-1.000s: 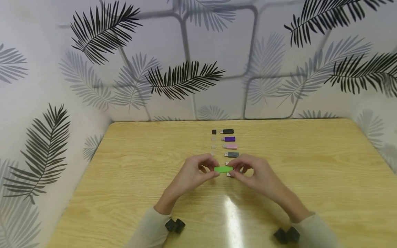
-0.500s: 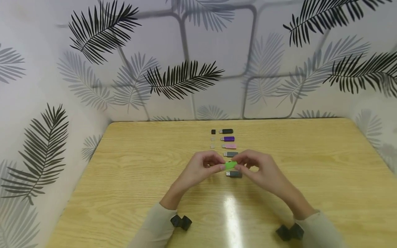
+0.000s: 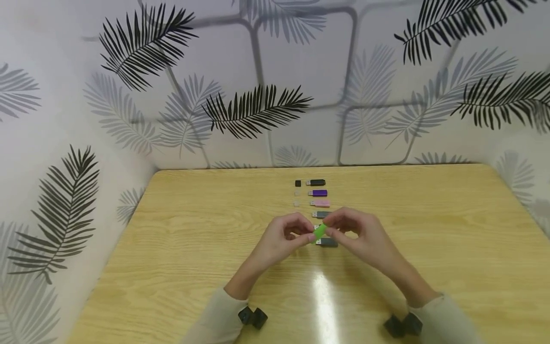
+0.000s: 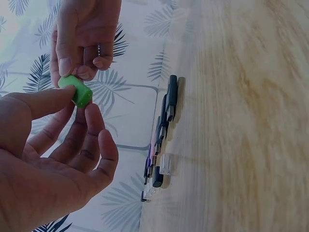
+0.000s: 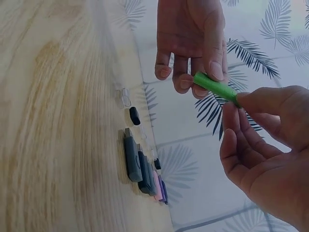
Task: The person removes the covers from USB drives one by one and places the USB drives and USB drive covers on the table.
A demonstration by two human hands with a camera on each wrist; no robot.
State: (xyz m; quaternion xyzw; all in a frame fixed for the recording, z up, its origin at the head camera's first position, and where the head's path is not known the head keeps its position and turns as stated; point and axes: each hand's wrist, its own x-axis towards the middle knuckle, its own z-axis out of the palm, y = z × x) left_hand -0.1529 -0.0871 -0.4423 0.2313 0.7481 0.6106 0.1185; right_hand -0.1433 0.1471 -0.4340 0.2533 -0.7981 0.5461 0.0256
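Observation:
A small green USB stick [image 3: 320,231] is held above the table between both hands, tilted in the head view. My left hand [image 3: 281,241] pinches one end with thumb and fingers. At the other end, the thumb and fingertips of my right hand [image 3: 363,234] pinch it too. No metal plug shows on the green stick [image 5: 217,88] in the right wrist view. Beneath and beyond the hands lies a column of USB sticks: black [image 3: 317,182], purple [image 3: 319,193], pink [image 3: 320,203] and grey [image 3: 320,215], with a dark grey stick [image 3: 328,242] nearest; another is mostly hidden.
Left of the sticks lie a black cap [image 3: 298,183] and clear caps [image 3: 296,203]. In the left wrist view another black cap [image 4: 158,177] lies near a clear cap [image 4: 165,164]. The wooden table [image 3: 180,229] meets a leaf-patterned wall [image 3: 301,67] at its back edge.
The green USB stick has shifted slightly right and turned from level to tilted. My left hand has moved right, closer to my right hand. Both hands still hold the stick.

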